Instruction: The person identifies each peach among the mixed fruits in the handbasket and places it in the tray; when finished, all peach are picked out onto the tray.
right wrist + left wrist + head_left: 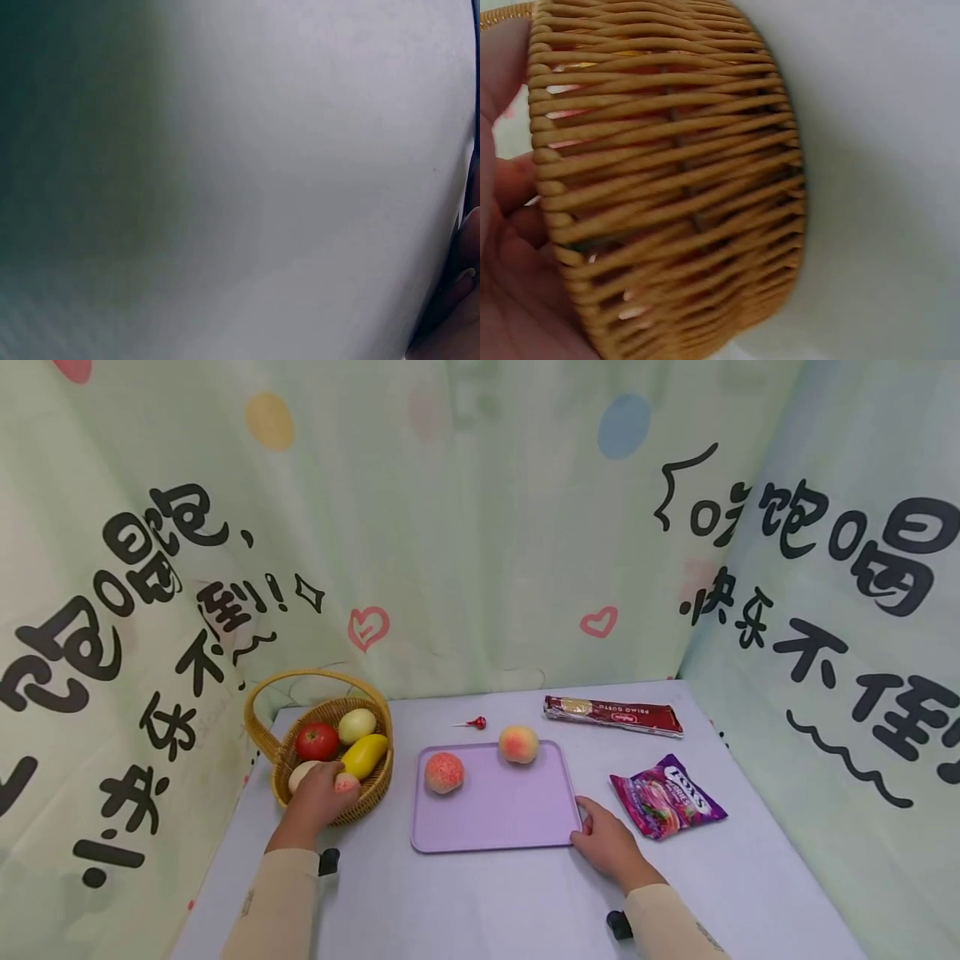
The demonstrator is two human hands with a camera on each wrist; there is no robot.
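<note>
Inside the wicker basket (378, 797), my left hand (318, 795) has its fingers on a pinkish peach (347, 783), partly covering it. From the left wrist view, the woven basket side (675, 150) hides most of this grip; the left hand (525, 277) is at the rim with fingers curled inside. My right hand (606, 842) holds the right edge of the lilac tray (495, 818) near its front corner. Two peaches lie on that tray, a redder one (444, 773) at left and a yellowish one (518, 744) at the back. Only a few right fingers (469, 232) show in the right wrist view.
The basket also holds a red tomato or apple (317, 742), a pale green-yellow fruit (357, 726), a yellow mango-like fruit (365, 757) and a pale round item (300, 774). A small red pointed item (477, 722), a dark red packet (613, 716) and a purple snack bag (669, 797) lie around the tray.
</note>
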